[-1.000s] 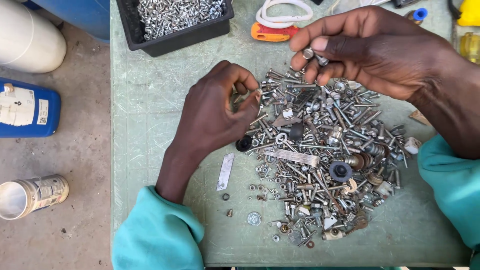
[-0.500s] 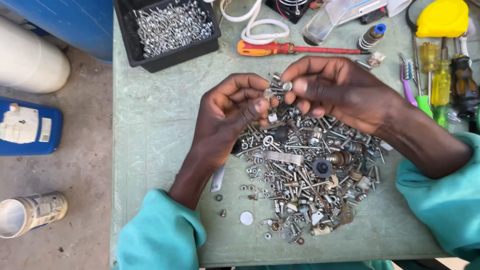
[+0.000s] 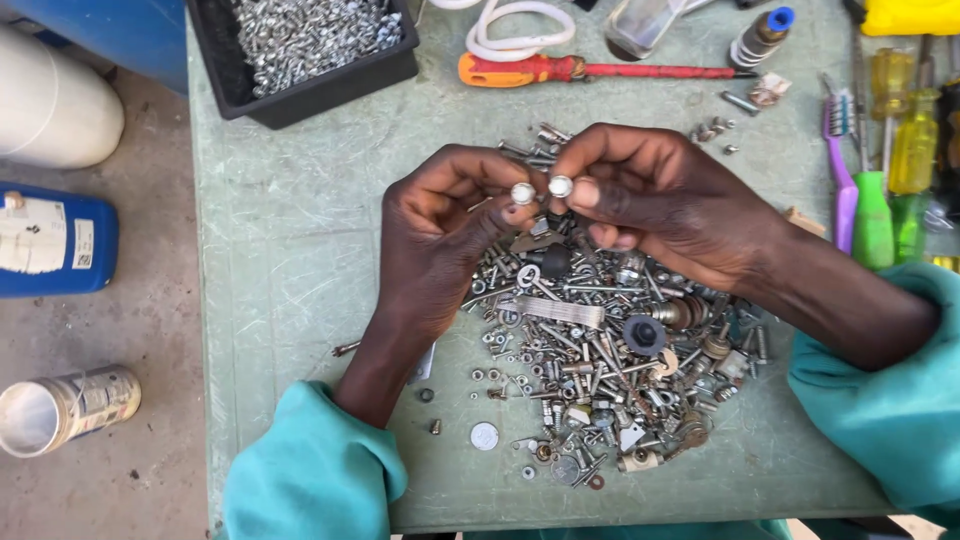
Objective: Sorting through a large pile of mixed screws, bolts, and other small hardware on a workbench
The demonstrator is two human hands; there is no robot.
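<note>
Above a heap of mixed hardware [image 3: 600, 340], the left hand [image 3: 440, 240] and right hand [image 3: 660, 200] each pinch a small silver screw [image 3: 523, 192], heads nearly touching; a black bin [image 3: 300, 95] holds screws, and a blue white-labelled canister [image 3: 55, 245] lies on the floor.

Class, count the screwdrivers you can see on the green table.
2, perhaps more: a red-and-orange screwdriver lies above the hands; a yellow-handled screwdriver lies at the right edge. Neighbouring tools there, cut off by the frame, may be others.
</note>
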